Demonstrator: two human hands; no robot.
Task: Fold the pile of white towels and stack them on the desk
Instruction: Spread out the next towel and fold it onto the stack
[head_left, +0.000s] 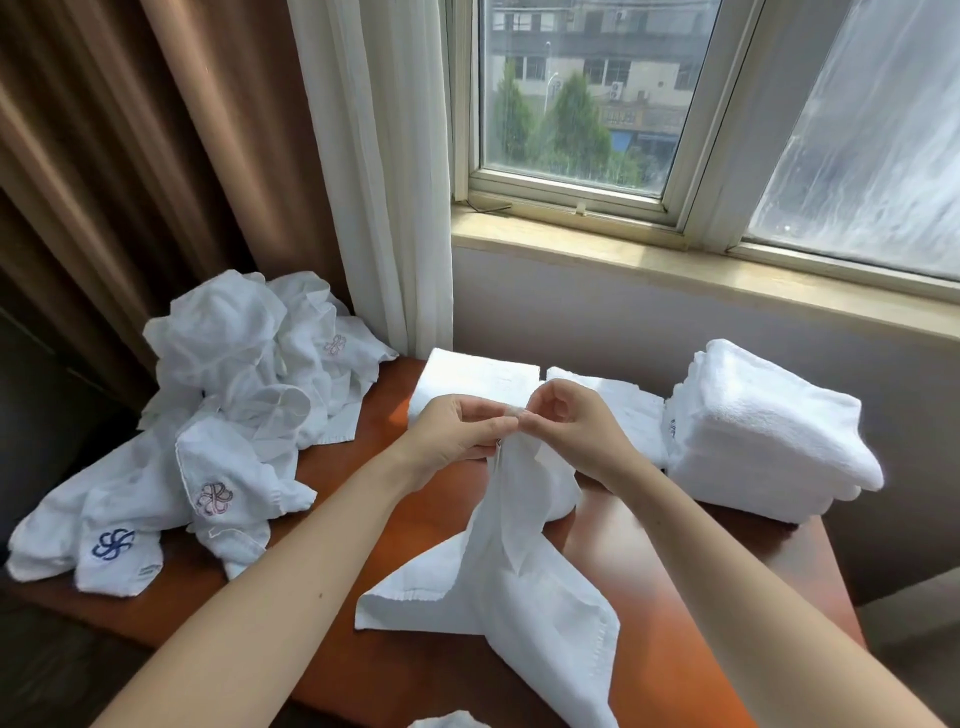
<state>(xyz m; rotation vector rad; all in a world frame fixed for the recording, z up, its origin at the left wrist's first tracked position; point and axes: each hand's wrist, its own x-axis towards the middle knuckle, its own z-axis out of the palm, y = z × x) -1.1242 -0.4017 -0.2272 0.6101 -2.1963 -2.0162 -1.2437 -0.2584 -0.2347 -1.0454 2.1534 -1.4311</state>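
Note:
A white towel (514, 587) hangs from both my hands over the middle of the wooden desk (675, 623), its lower corners spread on the desktop. My left hand (457, 431) and my right hand (571, 426) pinch its top edge close together, fingertips almost touching. A heap of unfolded white towels (223, 415) with blue and pink embroidered logos lies on the desk's left side. Folded towels stand at the back: two low stacks (478, 379) (623, 410) behind my hands and a taller stack (763, 436) at the right.
Brown curtains (130, 156) and a white sheer curtain (384, 156) hang behind the heap. A window sill (675, 260) runs along the wall behind the desk. Another bit of white cloth (447, 721) peeks in at the bottom edge.

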